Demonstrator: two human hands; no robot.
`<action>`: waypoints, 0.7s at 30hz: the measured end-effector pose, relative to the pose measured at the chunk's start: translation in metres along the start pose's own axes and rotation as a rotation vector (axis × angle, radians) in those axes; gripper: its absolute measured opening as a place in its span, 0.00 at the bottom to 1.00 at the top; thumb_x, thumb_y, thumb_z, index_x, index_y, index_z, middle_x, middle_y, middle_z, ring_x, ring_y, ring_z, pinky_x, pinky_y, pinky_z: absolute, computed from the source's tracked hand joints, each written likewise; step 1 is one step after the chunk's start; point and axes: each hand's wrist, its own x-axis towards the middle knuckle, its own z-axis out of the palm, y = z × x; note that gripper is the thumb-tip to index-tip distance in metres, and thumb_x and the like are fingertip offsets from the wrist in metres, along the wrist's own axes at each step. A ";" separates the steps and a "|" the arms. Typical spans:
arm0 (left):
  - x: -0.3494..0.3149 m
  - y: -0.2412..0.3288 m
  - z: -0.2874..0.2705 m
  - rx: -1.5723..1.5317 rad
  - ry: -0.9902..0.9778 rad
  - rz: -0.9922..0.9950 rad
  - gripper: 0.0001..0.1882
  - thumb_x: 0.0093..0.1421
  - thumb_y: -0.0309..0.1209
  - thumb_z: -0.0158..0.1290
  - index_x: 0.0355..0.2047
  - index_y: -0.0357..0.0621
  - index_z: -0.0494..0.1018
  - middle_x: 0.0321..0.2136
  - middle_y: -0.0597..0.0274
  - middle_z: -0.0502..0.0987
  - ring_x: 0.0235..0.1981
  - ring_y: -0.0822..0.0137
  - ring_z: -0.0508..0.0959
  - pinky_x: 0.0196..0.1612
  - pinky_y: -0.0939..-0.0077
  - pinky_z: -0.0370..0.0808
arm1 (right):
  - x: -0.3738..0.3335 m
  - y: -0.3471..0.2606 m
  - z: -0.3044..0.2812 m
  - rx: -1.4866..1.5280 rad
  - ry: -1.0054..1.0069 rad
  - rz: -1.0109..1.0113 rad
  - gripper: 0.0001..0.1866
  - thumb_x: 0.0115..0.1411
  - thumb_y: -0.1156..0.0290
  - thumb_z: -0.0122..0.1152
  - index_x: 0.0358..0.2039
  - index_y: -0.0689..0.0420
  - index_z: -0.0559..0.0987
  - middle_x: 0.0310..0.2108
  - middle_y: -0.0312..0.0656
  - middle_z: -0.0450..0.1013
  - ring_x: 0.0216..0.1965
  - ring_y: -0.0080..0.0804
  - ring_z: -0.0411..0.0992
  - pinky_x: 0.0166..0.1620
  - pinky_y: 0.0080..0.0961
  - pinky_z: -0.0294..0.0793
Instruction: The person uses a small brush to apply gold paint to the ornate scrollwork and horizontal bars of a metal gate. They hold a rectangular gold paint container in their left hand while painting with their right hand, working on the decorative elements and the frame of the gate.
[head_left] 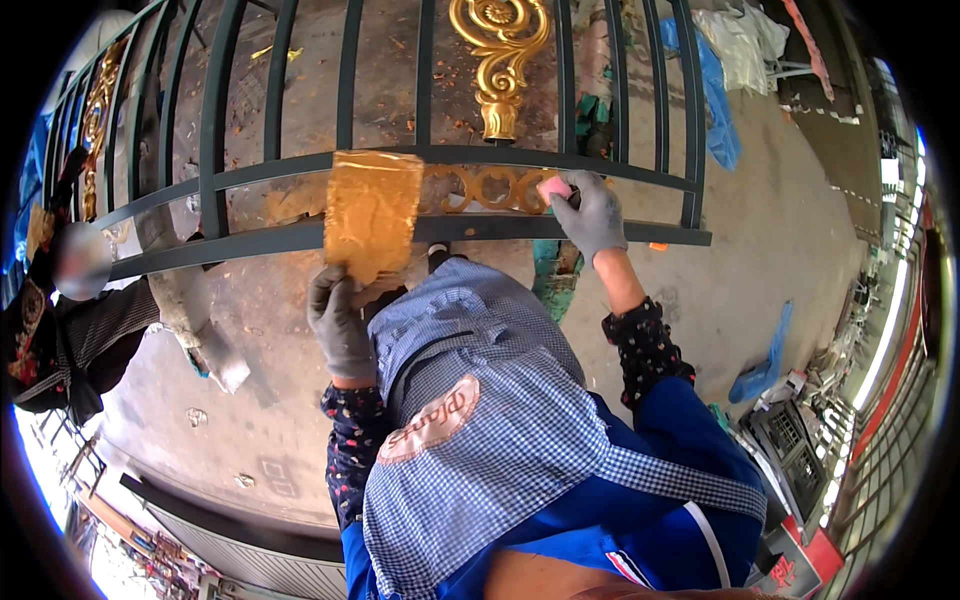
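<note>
A dark green metal railing [240, 170] with upright bars lies in front of me. Between its two lower rails runs a row of gold-painted rings [485, 188], and a gold scroll ornament [497, 60] rises above them. My left hand [340, 320], in a grey glove, holds up a gold-smeared sheet [370, 212] against the railing. My right hand [590, 215], also gloved, grips a small pink sponge [553, 188] and presses it at the right end of the gold rings. A blue checked apron [480, 420] covers my front.
Another person in dark patterned clothes [70, 340] is at the left edge beside the railing. The ground is stained concrete [790, 230]. Blue plastic sheets [715, 100] and white bags lie at the upper right; a dark crate [790, 450] and red box sit lower right.
</note>
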 end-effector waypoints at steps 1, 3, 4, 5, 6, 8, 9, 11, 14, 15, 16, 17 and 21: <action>0.001 0.006 -0.003 -0.032 -0.013 -0.001 0.08 0.61 0.18 0.50 0.40 0.37 0.76 0.32 0.62 0.76 0.32 0.72 0.76 0.39 0.76 0.80 | 0.003 0.020 0.008 -0.020 -0.007 0.033 0.10 0.53 0.67 0.64 0.35 0.54 0.77 0.36 0.45 0.74 0.37 0.46 0.75 0.40 0.38 0.74; 0.003 0.009 -0.012 -0.003 -0.009 0.035 0.08 0.61 0.20 0.50 0.41 0.38 0.75 0.31 0.63 0.75 0.32 0.72 0.76 0.39 0.76 0.79 | 0.008 0.041 0.021 -0.073 -0.027 0.042 0.11 0.53 0.66 0.64 0.37 0.54 0.77 0.37 0.46 0.74 0.39 0.47 0.75 0.41 0.39 0.74; 0.005 0.010 -0.016 0.011 0.003 0.035 0.09 0.62 0.21 0.50 0.41 0.38 0.75 0.31 0.64 0.75 0.33 0.73 0.75 0.40 0.77 0.77 | 0.009 0.045 0.029 -0.112 -0.039 0.019 0.12 0.53 0.65 0.64 0.37 0.54 0.77 0.38 0.46 0.74 0.40 0.47 0.75 0.41 0.39 0.74; 0.005 0.010 -0.017 0.024 0.015 0.041 0.09 0.62 0.21 0.50 0.42 0.39 0.75 0.30 0.65 0.74 0.33 0.73 0.74 0.40 0.79 0.75 | 0.012 0.047 0.038 -0.148 -0.050 -0.007 0.13 0.53 0.64 0.64 0.38 0.54 0.77 0.38 0.46 0.74 0.40 0.48 0.75 0.42 0.40 0.74; 0.002 0.012 -0.014 0.034 0.019 0.052 0.09 0.62 0.22 0.51 0.42 0.40 0.75 0.31 0.65 0.75 0.33 0.74 0.74 0.40 0.80 0.75 | 0.014 0.048 0.046 -0.177 -0.062 -0.012 0.13 0.53 0.64 0.64 0.38 0.53 0.77 0.38 0.45 0.75 0.41 0.48 0.75 0.42 0.41 0.74; 0.002 0.013 -0.018 0.042 0.013 0.055 0.09 0.62 0.22 0.51 0.42 0.40 0.75 0.32 0.65 0.75 0.33 0.74 0.74 0.40 0.80 0.74 | 0.016 0.048 0.060 -0.150 -0.037 -0.039 0.13 0.53 0.64 0.64 0.38 0.52 0.77 0.38 0.44 0.75 0.41 0.47 0.75 0.42 0.41 0.74; 0.002 0.014 -0.020 0.044 0.011 0.058 0.09 0.62 0.22 0.52 0.42 0.41 0.75 0.32 0.65 0.75 0.34 0.74 0.74 0.40 0.80 0.74 | 0.017 0.047 0.065 -0.137 -0.025 -0.055 0.13 0.53 0.64 0.63 0.38 0.52 0.77 0.38 0.44 0.75 0.41 0.47 0.75 0.42 0.41 0.74; 0.002 0.012 -0.020 0.041 0.004 0.086 0.09 0.62 0.22 0.52 0.42 0.41 0.76 0.33 0.66 0.76 0.34 0.75 0.74 0.40 0.80 0.74 | 0.020 0.046 0.070 -0.160 -0.059 -0.047 0.13 0.53 0.65 0.63 0.39 0.51 0.78 0.40 0.44 0.74 0.43 0.46 0.74 0.43 0.41 0.74; 0.001 0.009 -0.023 0.048 0.030 0.077 0.09 0.62 0.22 0.52 0.42 0.42 0.76 0.35 0.67 0.76 0.35 0.75 0.74 0.40 0.80 0.74 | 0.020 0.048 0.072 -0.230 -0.128 -0.109 0.13 0.54 0.66 0.62 0.41 0.51 0.78 0.41 0.43 0.74 0.43 0.46 0.74 0.43 0.41 0.74; 0.001 0.008 -0.024 0.050 0.044 0.068 0.09 0.62 0.22 0.52 0.42 0.42 0.76 0.35 0.67 0.76 0.36 0.75 0.74 0.41 0.80 0.74 | 0.017 0.051 0.071 -0.272 -0.151 -0.145 0.13 0.55 0.66 0.62 0.41 0.52 0.78 0.41 0.43 0.75 0.42 0.46 0.75 0.43 0.40 0.75; 0.000 0.009 -0.024 0.045 0.035 0.064 0.09 0.62 0.22 0.52 0.42 0.42 0.76 0.35 0.67 0.76 0.36 0.75 0.74 0.41 0.80 0.74 | 0.014 0.054 0.069 -0.313 -0.175 -0.180 0.13 0.55 0.66 0.62 0.42 0.52 0.78 0.40 0.43 0.75 0.42 0.47 0.75 0.43 0.39 0.75; -0.002 0.010 -0.022 0.039 0.027 0.059 0.09 0.62 0.22 0.52 0.42 0.42 0.76 0.35 0.67 0.76 0.36 0.75 0.74 0.41 0.79 0.74 | 0.012 0.054 0.063 -0.329 -0.200 -0.174 0.13 0.55 0.66 0.62 0.42 0.52 0.78 0.41 0.43 0.75 0.42 0.47 0.75 0.43 0.40 0.75; -0.003 0.009 -0.019 0.042 0.041 0.074 0.09 0.62 0.22 0.51 0.42 0.41 0.76 0.36 0.67 0.76 0.35 0.75 0.74 0.41 0.79 0.74 | 0.014 0.048 0.046 -0.333 -0.251 -0.097 0.14 0.55 0.66 0.60 0.43 0.52 0.77 0.45 0.44 0.73 0.45 0.47 0.74 0.45 0.41 0.74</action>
